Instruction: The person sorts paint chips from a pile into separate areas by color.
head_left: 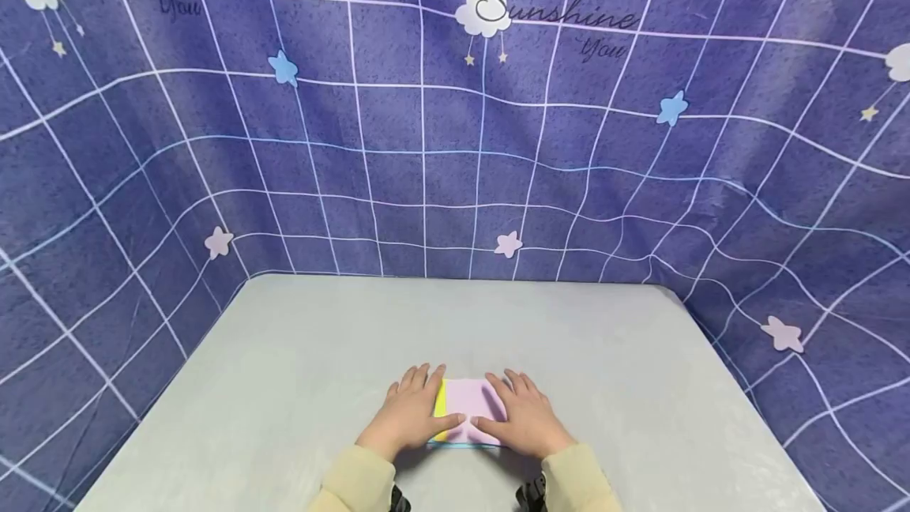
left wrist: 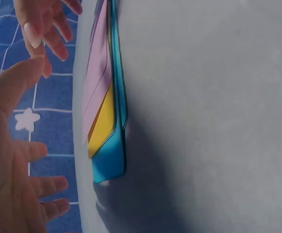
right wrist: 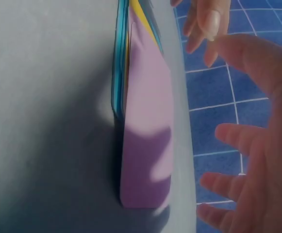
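A small stack of flat, thin coloured cards lies on the table in front of me. A lilac card (head_left: 465,399) is on top, with a yellow card (left wrist: 103,127) beneath it and a blue card (left wrist: 109,162) at the bottom, fanned out in the left wrist view. My left hand (head_left: 407,411) hovers over the stack's left side, fingers spread. Over the right side is my right hand (head_left: 528,414), its fingers extended too. Both wrist views show space between the palms and the cards. The thumbs point toward each other above the lilac card, holding nothing.
The stack lies on a pale grey table (head_left: 341,338), near its front. A blue-purple curtain (head_left: 448,180) with a white grid, stars and clouds hangs behind the table and along both sides. Cream sleeves (head_left: 359,480) cover my forearms.
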`<action>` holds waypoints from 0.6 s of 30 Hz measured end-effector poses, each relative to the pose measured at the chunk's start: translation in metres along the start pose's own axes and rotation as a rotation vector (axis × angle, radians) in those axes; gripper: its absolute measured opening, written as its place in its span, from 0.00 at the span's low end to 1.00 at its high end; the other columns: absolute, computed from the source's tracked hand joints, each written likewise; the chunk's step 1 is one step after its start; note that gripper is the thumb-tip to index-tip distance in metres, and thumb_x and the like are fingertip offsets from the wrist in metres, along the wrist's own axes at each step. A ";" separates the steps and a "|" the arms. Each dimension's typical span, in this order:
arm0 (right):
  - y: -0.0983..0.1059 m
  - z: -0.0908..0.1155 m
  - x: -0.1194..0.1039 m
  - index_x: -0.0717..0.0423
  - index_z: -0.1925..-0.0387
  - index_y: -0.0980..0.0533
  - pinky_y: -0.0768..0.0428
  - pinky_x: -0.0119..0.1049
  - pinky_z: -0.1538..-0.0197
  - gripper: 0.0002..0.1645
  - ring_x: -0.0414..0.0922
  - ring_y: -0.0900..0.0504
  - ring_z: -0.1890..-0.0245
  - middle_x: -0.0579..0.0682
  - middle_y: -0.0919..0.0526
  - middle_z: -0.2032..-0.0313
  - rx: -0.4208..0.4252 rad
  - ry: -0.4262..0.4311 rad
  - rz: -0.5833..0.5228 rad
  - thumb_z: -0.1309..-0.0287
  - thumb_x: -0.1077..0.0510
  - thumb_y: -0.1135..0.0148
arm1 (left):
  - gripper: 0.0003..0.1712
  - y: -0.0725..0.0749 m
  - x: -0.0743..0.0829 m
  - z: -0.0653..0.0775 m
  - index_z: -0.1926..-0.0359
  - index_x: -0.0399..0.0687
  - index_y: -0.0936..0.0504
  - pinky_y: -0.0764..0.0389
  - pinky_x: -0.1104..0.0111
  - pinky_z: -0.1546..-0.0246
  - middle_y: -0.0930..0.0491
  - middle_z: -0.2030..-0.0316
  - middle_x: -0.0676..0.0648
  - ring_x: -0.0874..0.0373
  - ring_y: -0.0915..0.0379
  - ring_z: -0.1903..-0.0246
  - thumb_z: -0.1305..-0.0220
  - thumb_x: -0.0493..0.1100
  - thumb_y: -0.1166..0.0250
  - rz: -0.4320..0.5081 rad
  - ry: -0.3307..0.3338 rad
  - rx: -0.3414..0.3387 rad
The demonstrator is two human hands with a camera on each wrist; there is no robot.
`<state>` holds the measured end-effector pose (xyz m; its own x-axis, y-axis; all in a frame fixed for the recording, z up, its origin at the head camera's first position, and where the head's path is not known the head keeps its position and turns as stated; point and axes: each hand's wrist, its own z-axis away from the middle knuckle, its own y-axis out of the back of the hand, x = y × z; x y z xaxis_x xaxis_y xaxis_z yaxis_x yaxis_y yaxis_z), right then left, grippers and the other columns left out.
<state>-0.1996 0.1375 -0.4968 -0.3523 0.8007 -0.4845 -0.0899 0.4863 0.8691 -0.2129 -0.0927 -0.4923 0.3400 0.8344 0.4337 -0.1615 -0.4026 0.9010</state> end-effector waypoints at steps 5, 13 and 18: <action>-0.001 0.005 0.006 0.61 0.30 0.29 0.34 0.76 0.41 0.50 0.75 0.35 0.33 0.73 0.31 0.33 0.008 0.014 -0.001 0.43 0.33 0.31 | 0.54 -0.007 0.004 -0.005 0.24 0.36 0.35 0.43 0.31 0.34 0.38 0.28 0.26 0.27 0.45 0.28 0.37 0.69 0.33 -0.036 -0.050 -0.025; 0.002 0.007 0.011 0.61 0.30 0.29 0.34 0.76 0.39 0.52 0.75 0.36 0.32 0.74 0.33 0.32 -0.013 -0.004 -0.003 0.46 0.32 0.28 | 0.55 -0.008 0.015 -0.017 0.25 0.36 0.33 0.41 0.33 0.33 0.37 0.28 0.28 0.29 0.44 0.28 0.41 0.68 0.28 -0.098 -0.094 -0.032; 0.003 0.009 0.015 0.62 0.30 0.29 0.35 0.75 0.38 0.55 0.75 0.36 0.32 0.74 0.34 0.32 -0.041 -0.027 0.001 0.51 0.34 0.23 | 0.56 -0.009 0.018 -0.021 0.25 0.36 0.33 0.40 0.34 0.33 0.36 0.28 0.30 0.30 0.43 0.28 0.43 0.67 0.27 -0.130 -0.105 -0.047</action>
<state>-0.1968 0.1541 -0.5018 -0.3276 0.8106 -0.4853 -0.1277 0.4709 0.8729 -0.2246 -0.0660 -0.4929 0.4550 0.8337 0.3128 -0.1517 -0.2736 0.9498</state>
